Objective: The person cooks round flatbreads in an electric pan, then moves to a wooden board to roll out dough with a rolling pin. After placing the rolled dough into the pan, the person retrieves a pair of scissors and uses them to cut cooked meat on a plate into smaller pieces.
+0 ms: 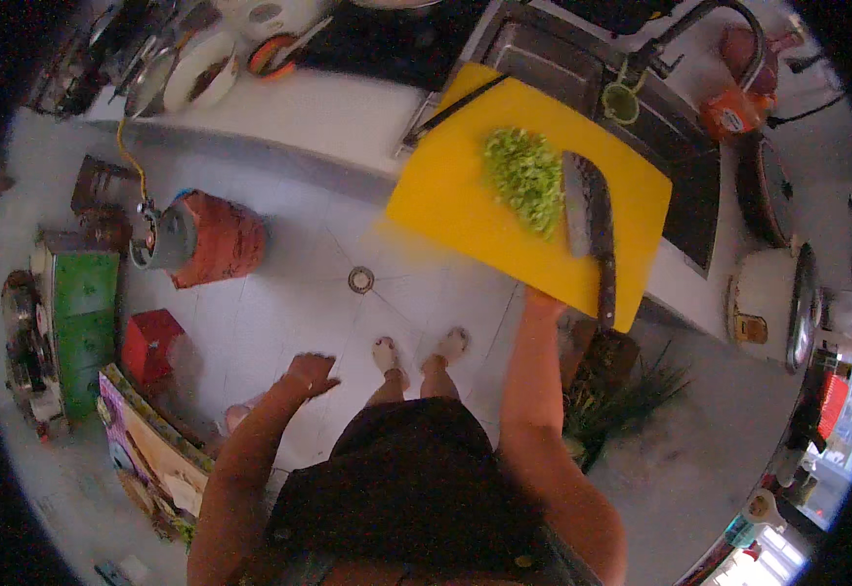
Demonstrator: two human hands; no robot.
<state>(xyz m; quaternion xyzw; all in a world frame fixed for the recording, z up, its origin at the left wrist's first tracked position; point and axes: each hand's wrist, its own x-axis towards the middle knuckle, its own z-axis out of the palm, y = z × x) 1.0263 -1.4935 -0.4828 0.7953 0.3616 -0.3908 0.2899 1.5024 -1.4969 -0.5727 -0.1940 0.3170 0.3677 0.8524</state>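
Observation:
My right hand [543,301] grips the near edge of a yellow cutting board [436,186], its fingers mostly hidden beneath. The board is held out over the counter edge and partly covers the sink. A heap of chopped green vegetable [526,181] lies on its middle. Beside the heap, a wide-bladed kitchen knife [597,220] rests with its dark handle toward me. A dark narrow strip crosses the board's far left corner; I cannot tell what it is. Lower left, my left hand [311,375] hangs over the floor, empty, with its fingers stretched out.
Behind the board is a steel sink [543,49] with a dark faucet [675,49] and a small green strainer [620,103]. A white lidded pot [768,305] stands right. Leafy greens [611,410] lie low right. A gas cylinder [167,239] and red box [152,347] stand left.

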